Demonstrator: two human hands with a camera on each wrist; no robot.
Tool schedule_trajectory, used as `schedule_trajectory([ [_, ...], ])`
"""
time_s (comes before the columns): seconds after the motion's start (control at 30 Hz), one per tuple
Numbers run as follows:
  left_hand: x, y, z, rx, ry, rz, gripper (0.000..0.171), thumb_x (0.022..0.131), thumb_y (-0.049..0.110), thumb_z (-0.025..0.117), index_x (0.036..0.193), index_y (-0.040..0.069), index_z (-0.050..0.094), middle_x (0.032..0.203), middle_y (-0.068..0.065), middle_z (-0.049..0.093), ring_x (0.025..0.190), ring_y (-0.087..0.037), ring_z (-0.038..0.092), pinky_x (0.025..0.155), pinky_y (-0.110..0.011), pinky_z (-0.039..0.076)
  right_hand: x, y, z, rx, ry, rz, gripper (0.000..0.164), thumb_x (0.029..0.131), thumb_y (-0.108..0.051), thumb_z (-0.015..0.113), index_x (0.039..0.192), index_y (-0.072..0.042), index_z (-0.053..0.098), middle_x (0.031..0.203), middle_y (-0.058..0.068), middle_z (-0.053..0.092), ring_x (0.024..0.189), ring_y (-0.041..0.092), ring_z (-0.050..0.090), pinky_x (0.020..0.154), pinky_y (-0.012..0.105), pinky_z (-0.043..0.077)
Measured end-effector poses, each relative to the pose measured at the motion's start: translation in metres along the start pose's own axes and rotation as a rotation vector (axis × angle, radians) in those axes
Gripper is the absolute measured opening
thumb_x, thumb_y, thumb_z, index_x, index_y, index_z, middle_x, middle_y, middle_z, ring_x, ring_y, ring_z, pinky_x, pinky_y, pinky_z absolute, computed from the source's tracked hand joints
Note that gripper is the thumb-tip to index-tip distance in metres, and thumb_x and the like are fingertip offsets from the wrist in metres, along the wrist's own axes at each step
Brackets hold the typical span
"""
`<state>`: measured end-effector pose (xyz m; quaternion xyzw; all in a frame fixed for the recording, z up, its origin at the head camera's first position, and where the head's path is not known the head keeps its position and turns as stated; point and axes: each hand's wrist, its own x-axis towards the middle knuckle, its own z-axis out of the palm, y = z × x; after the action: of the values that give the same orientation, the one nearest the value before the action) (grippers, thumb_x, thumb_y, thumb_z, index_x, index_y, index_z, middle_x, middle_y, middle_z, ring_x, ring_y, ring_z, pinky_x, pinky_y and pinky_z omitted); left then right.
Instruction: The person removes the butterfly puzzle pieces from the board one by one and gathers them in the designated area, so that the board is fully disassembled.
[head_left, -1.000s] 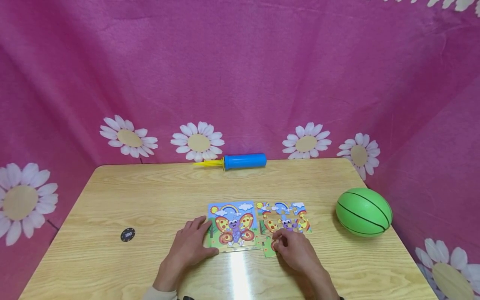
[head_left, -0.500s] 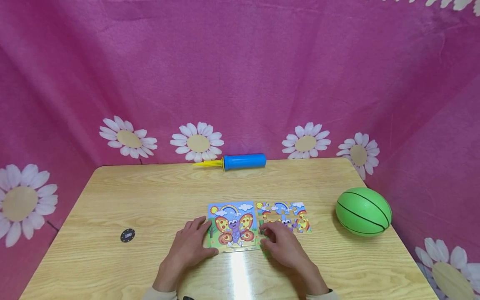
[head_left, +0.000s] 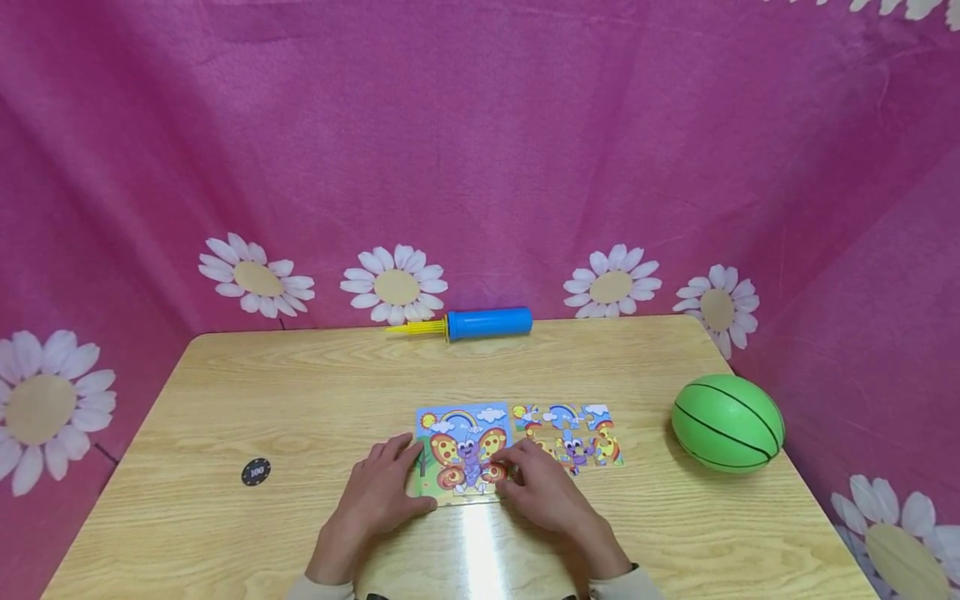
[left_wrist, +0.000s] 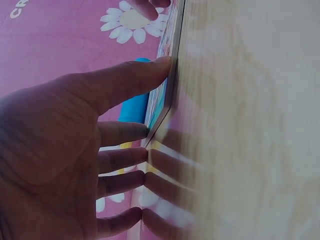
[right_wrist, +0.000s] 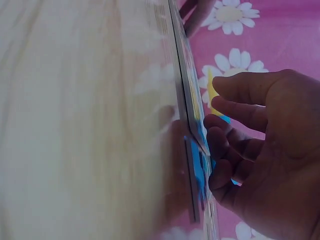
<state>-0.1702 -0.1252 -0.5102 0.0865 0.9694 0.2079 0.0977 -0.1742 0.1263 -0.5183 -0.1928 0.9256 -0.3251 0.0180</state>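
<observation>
A butterfly jigsaw puzzle board (head_left: 450, 421) lies flat near the table's front. My left hand (head_left: 382, 483) rests at its lower left corner; in the left wrist view the thumb (left_wrist: 150, 71) touches the board's edge and the other fingers are spread on the tabletop. Over the board's lower right part is my right hand (head_left: 543, 492), its fingertips at the printed wing. Between its thumb (right_wrist: 235, 86) and index finger nothing shows in the right wrist view; the remaining fingers bend loosely. Several loose puzzle pieces (head_left: 576, 450) lie right of the board, some hidden under this hand.
A blue hand pump (head_left: 491, 323) with a yellow nozzle lies along the back edge of the wooden table (head_left: 315, 383). To the right sits a green ball (head_left: 727, 423) with black lines. A black poker chip (head_left: 256, 472) marked 100 lies at the left.
My right hand has moved left from the bottom-left loose piece, where its fingertips were, to over the board's right side. The left hand stays at the board's corner.
</observation>
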Motion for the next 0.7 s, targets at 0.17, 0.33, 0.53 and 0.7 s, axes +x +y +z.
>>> schedule_trajectory([
  [0.17, 0.0, -0.001, 0.0, -0.004, 0.0, 0.004, 0.085, 0.072, 0.05, 0.079, 0.142, 0.013, 0.049, 0.15, -0.01, 0.041, 0.135, -0.034, 0.039, 0.106, -0.058, 0.036, 0.007, -0.007, 0.006, -0.06, -0.013, -0.047, 0.024, 0.084, -0.017, 0.068, 0.107, -0.014, 0.071, 0.094, -0.003, 0.058, 0.081, 0.007, 0.051, 0.07, 0.023, 0.044],
  [0.33, 0.0, -0.002, 0.001, -0.021, -0.003, 0.004, 0.085, 0.073, 0.05, 0.079, 0.143, 0.013, 0.048, 0.15, -0.011, 0.041, 0.136, -0.034, 0.038, 0.106, -0.059, 0.035, 0.01, -0.014, 0.012, -0.103, -0.061, -0.044, 0.031, 0.084, -0.02, 0.066, 0.114, -0.014, 0.07, 0.094, -0.006, 0.055, 0.082, 0.007, 0.048, 0.072, 0.023, 0.043],
  [0.53, -0.002, -0.002, 0.002, -0.019, 0.004, 0.012, 0.085, 0.072, 0.05, 0.079, 0.142, 0.013, 0.049, 0.149, -0.011, 0.042, 0.135, -0.034, 0.04, 0.105, -0.059, 0.036, 0.012, -0.018, 0.016, -0.145, -0.089, -0.034, 0.034, 0.08, -0.019, 0.067, 0.113, -0.013, 0.07, 0.092, -0.008, 0.047, 0.08, 0.008, 0.043, 0.069, 0.021, 0.039],
  [0.7, -0.001, -0.003, 0.002, -0.022, 0.019, 0.018, 0.085, 0.072, 0.049, 0.079, 0.142, 0.013, 0.049, 0.149, -0.011, 0.043, 0.134, -0.034, 0.04, 0.105, -0.059, 0.036, 0.015, -0.019, 0.015, -0.145, -0.079, -0.017, 0.032, 0.077, -0.018, 0.069, 0.109, -0.014, 0.07, 0.091, -0.008, 0.048, 0.077, 0.006, 0.045, 0.067, 0.021, 0.04],
])
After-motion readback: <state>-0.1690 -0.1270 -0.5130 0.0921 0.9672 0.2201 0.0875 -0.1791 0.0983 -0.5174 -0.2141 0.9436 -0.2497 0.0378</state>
